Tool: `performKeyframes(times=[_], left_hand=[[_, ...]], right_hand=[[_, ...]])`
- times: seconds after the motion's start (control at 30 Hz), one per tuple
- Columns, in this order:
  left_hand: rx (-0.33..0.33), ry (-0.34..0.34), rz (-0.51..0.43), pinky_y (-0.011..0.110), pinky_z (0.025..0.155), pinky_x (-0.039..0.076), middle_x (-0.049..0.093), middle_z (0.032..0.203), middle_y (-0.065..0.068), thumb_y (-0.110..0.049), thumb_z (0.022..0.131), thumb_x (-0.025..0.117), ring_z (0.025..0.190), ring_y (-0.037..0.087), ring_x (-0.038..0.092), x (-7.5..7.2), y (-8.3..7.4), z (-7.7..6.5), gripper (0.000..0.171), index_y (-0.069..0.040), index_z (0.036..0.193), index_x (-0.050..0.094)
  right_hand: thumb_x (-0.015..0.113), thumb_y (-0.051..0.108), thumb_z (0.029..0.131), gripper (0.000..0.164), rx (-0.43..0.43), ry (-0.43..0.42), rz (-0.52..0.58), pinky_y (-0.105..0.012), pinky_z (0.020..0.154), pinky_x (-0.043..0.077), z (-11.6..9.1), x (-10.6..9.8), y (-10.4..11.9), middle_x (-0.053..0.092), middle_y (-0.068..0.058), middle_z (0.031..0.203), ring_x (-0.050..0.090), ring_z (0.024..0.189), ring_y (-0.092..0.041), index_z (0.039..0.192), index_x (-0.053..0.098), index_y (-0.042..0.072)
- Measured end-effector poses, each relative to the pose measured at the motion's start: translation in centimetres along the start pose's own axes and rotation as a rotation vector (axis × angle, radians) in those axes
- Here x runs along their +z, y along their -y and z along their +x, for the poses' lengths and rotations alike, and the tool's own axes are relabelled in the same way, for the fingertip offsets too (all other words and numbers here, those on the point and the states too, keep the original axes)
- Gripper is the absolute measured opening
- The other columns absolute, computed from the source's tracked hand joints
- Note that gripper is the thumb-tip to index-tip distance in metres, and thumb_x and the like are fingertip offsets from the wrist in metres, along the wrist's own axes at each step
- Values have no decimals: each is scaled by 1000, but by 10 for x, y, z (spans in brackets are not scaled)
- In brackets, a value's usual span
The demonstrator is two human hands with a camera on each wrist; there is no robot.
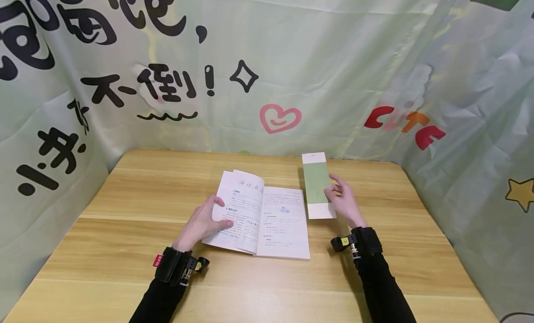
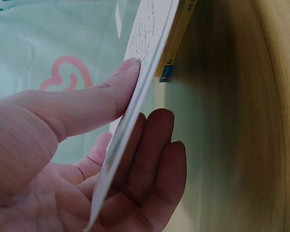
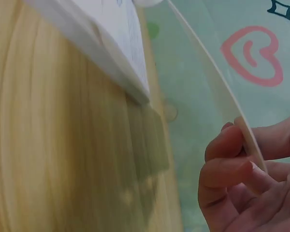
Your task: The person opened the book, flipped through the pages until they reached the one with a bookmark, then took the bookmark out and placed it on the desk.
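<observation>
An open book (image 1: pixel 282 225) with printed text lies at the middle of the table. My left hand (image 1: pixel 204 222) grips its left-hand pages, thumb on top and fingers beneath; the left wrist view shows those pages (image 2: pixel 150 43) raised off the table between thumb and fingers. To the right of the book, my right hand (image 1: pixel 344 200) pinches a long green card with white ends (image 1: pixel 316 181), like a bookmark, by its right edge. In the right wrist view the card (image 3: pixel 217 77) is held above the table, apart from the book (image 3: pixel 121 63).
The wooden table (image 1: pixel 125 212) reaches back to a pale green cloth backdrop (image 1: pixel 333 59) with lettering and drawings. Cloth also hangs along the left and right sides. Each wrist carries a black strap with a small camera.
</observation>
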State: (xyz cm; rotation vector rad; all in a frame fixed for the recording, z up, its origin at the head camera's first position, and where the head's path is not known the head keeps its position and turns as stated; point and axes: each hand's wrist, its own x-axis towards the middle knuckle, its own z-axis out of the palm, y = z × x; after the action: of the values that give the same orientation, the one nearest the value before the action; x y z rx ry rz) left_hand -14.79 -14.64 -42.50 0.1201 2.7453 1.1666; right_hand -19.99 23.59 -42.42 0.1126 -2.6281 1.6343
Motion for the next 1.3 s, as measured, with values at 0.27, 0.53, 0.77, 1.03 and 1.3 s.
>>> performKeyframes(times=[0.27,0.53,0.77,1.03,1.3], left_hand=[[2,-3,-1,49,83,46,52,130,24,-26,75,80,98,33,50,0,-1,0,58,-7,119,47],[4,-5,-9,51,85,46,52,131,24,-25,75,80,100,33,50,0,-2,0,58,-6,118,47],[4,-5,-5,52,86,46,52,131,24,-25,75,81,101,33,50,1,-1,0,58,-6,119,47],[2,-6,-1,52,86,46,51,132,24,-26,75,80,102,34,51,2,0,0,58,-7,119,47],[3,-6,2,51,85,46,51,132,24,-26,75,80,101,33,51,1,0,1,59,-7,119,47]], right_hand=[[48,3,98,54,58,0,-106,-27,70,44,11,-12,-13,52,-13,86,53,84,-26,147,27,-6],[48,2,97,53,113,28,-206,-37,72,41,16,-17,-21,51,-14,87,51,86,-31,144,28,-12],[57,1,92,57,109,19,-293,-33,65,40,18,-17,-34,54,-13,81,51,75,-25,140,33,-14],[60,9,92,54,123,61,-489,-42,67,48,19,-17,-37,59,-25,95,56,80,-33,137,40,-14],[65,14,89,54,160,61,-521,-38,66,45,21,-17,-38,57,-22,95,53,81,-31,135,45,-8]])
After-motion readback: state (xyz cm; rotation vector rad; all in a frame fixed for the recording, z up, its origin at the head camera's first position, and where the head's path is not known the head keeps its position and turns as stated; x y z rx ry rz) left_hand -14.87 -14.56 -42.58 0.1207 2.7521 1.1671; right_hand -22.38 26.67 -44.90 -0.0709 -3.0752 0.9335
